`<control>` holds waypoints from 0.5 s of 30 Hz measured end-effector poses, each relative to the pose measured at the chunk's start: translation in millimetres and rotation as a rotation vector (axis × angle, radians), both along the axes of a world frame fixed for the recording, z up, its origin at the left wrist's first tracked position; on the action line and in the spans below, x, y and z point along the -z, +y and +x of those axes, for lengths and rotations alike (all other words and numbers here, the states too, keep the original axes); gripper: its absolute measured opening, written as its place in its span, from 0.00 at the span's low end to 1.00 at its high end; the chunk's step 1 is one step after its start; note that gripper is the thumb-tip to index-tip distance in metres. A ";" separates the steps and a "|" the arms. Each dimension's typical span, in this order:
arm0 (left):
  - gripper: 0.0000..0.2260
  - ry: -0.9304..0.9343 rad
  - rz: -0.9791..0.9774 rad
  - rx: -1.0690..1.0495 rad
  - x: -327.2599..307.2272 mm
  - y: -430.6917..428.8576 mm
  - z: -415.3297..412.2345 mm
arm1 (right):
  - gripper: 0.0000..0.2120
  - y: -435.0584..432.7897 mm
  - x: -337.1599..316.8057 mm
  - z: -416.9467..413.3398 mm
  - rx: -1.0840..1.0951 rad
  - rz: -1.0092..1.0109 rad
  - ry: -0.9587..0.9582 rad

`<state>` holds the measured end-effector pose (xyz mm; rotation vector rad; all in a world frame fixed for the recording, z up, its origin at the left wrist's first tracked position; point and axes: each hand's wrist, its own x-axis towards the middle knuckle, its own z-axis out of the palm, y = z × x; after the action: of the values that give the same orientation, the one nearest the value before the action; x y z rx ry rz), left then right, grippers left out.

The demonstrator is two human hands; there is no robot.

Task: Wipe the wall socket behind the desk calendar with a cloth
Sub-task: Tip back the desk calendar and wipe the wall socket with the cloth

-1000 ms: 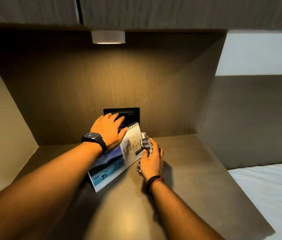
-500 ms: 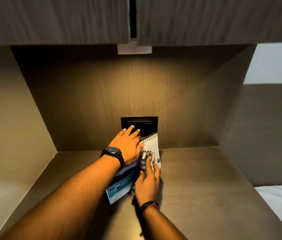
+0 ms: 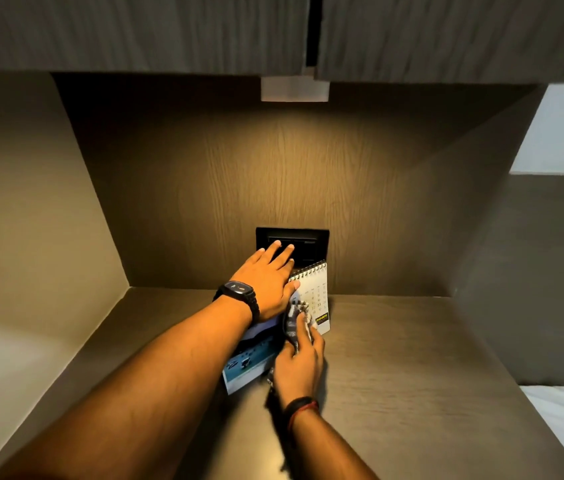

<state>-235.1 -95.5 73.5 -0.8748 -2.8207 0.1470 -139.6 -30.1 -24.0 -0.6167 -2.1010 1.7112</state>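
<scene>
Left hand (image 3: 266, 282) lay flat, fingers spread, on the spiral-bound top of the desk calendar (image 3: 315, 299), tipping it toward the desk's front edge; palm pressing, no closed grasp on it. Fingertips overlapped the lower left of the wall socket (image 3: 292, 242), a black plate on the back panel just above the desk's rear edge. Right hand (image 3: 299, 363) was closed around a bunched checked cloth (image 3: 294, 320), held against the calendar's face, not yet at the socket.

Step in hand, as I judged it: clear the calendar, get the cloth in. To do it well: lay the calendar fully down or slide it left so the plate's lower half is exposed, move the left fingers off the plate, bring the cloth over the spiral edge, wipe dry and lightly across the face.

Hidden: socket's lower part sat behind hand and calendar. Switches or pin holes unreadable in the dark plate. Calendar's left half was under the forearm. Desk (image 3: 412, 358) near edge cut off.
</scene>
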 end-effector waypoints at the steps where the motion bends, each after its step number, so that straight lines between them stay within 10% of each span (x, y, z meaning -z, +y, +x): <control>1: 0.27 -0.003 -0.001 -0.002 -0.3 -0.2 0.3 | 0.27 6.2 -1.5 -3.0 0.008 -0.010 -0.032; 15: 0.27 0.004 0.008 0.011 0.9 0.0 -1.4 | 0.24 8.6 -4.7 1.1 0.027 -0.090 -0.102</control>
<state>-236.5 -95.5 72.6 -0.8873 -2.8097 0.1355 -138.5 -21.6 -19.4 -0.7712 -2.0826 1.8024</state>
